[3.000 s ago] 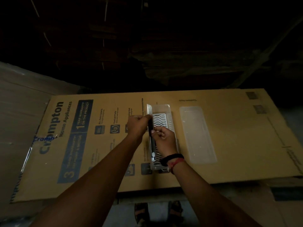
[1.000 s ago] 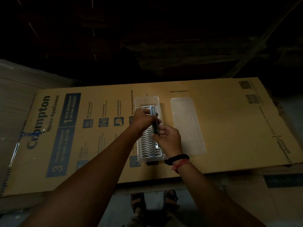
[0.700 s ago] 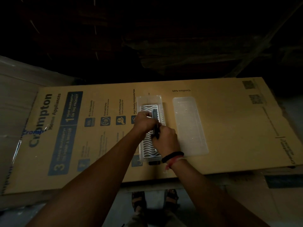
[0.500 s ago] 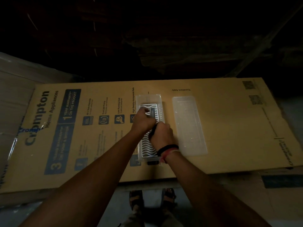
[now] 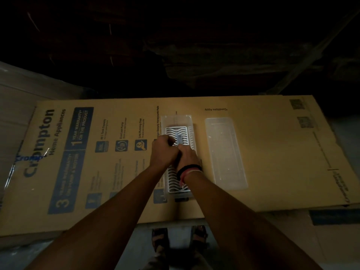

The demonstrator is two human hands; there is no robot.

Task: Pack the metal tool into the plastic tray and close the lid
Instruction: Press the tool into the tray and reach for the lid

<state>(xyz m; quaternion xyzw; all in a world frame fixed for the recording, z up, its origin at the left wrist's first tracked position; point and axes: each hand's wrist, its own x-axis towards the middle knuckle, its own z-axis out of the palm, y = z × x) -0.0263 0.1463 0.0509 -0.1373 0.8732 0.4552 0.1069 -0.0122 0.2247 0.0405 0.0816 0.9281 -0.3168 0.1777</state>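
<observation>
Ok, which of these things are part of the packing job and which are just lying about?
In the job:
- metal tool, gripped by left hand and right hand
- plastic tray with its wavy white insert
- clear lid, lying apart, right of the tray

Lying about:
- printed cardboard box used as the work surface

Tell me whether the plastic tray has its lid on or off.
Off. The clear lid lies flat on the cardboard to the right of the tray, apart from it, while both hands work on the metal tool over the open tray.
</observation>
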